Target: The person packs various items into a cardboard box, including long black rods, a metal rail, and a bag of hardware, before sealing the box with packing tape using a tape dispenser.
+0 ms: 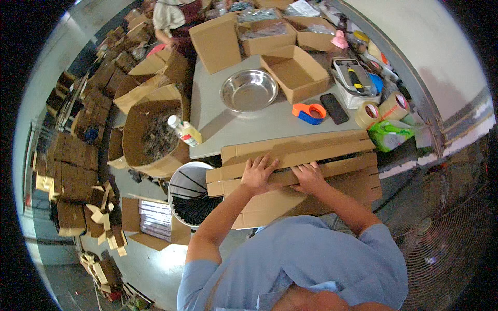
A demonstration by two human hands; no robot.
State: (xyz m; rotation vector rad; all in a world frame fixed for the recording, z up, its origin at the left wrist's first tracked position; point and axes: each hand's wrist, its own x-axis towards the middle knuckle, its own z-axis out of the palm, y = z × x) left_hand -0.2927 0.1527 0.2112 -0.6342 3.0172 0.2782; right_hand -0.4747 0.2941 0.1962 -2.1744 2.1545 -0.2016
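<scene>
A long brown cardboard box (358,165) lies across the near table edge in front of me, its long top flaps leaving a narrow dark gap between them. My left hand (258,175) rests on the left part of the near flap, fingers spread and pointing away from me. Farther right, my right hand (309,178) lies on the same flap with its fingers slightly bent over the flap's edge at the gap. Both hands touch the cardboard. What the box contains is hidden.
On the grey table (228,136) are a steel bowl (249,90), an open cardboard tray (296,75), an orange-and-blue tape dispenser (309,113), a black phone (334,109) and tape rolls (368,114). A white bucket (179,179) holds black rods. A fan (430,243) stands right; another person (174,23) is behind.
</scene>
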